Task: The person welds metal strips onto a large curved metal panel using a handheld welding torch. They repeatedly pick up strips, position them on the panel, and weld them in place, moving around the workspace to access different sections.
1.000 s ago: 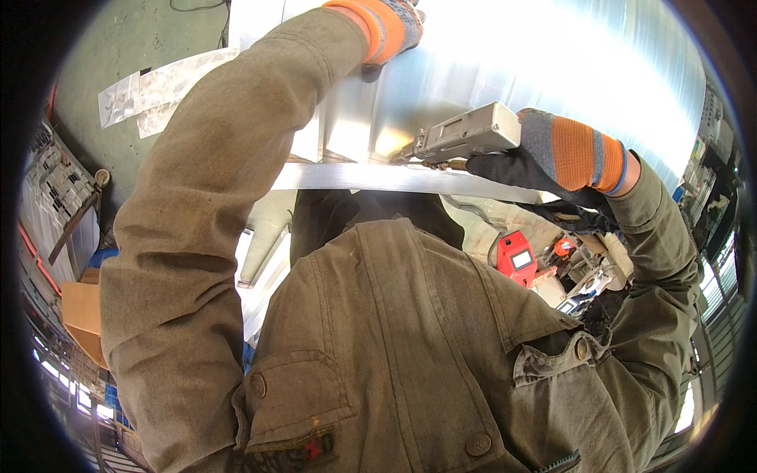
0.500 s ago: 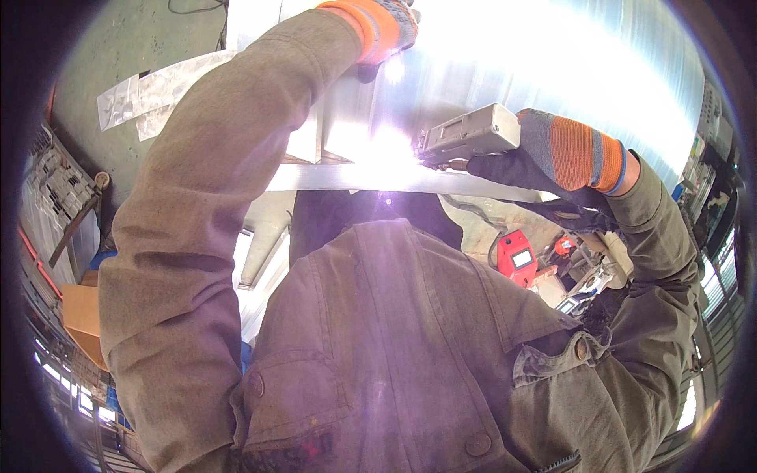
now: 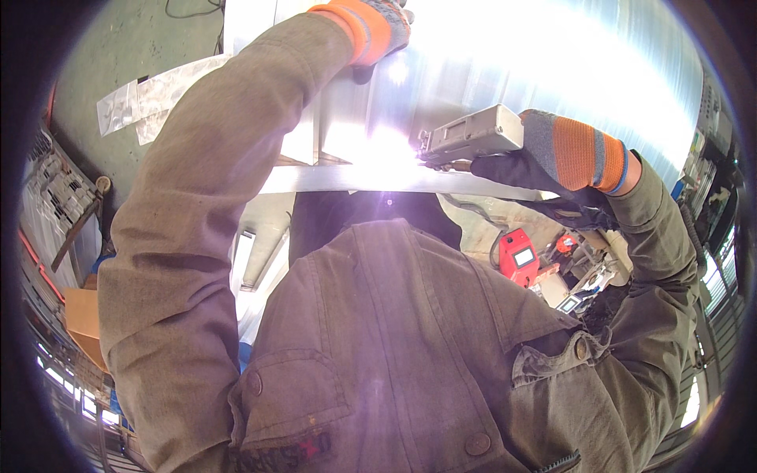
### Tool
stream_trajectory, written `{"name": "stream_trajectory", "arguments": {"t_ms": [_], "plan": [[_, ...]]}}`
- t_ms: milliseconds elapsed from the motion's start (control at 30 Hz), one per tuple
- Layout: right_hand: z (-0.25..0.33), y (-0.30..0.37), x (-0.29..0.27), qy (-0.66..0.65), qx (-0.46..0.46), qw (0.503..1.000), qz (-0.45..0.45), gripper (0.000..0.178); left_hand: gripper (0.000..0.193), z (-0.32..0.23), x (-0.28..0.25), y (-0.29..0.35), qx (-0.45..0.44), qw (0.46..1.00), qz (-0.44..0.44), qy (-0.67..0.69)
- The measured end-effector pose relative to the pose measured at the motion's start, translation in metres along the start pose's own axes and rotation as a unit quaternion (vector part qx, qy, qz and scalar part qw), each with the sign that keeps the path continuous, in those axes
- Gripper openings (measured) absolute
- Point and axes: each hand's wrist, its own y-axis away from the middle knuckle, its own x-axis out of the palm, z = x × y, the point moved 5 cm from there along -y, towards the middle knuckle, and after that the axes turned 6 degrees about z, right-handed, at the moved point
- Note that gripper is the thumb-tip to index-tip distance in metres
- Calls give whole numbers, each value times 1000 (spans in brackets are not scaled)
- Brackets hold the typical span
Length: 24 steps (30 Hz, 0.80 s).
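A broad, shiny metal sheet fills the far middle and right of a cluttered workshop, with a pale metal strip along its near side. Green floor shows at far left, clear plastic lying on it; a cardboard box stands at left, and a red machine with a small screen sits at near right.

The grey, boxy tool juts left from the right hand, its tip at a white-violet glare just above the strip; the glare hides the exact contact. The right hand's gloved fingers are closed around the tool's right end, forearm bent in from the right.

The left arm reaches far across, the left hand, in an orange-and-grey glove, over the sheet, well apart from the tool; whether its fingers grip anything cannot be told.
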Motion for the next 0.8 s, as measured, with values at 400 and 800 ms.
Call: {"name": "stream_trajectory", "arguments": {"t_ms": [400, 800], "plan": [[53, 69, -32, 35, 91, 987, -129, 34, 44, 11, 26, 3, 8, 997, -72, 28], [44, 188, 97, -221, 265, 757, -554, 26, 62, -3, 37, 29, 4, 976, -190, 102]]}}
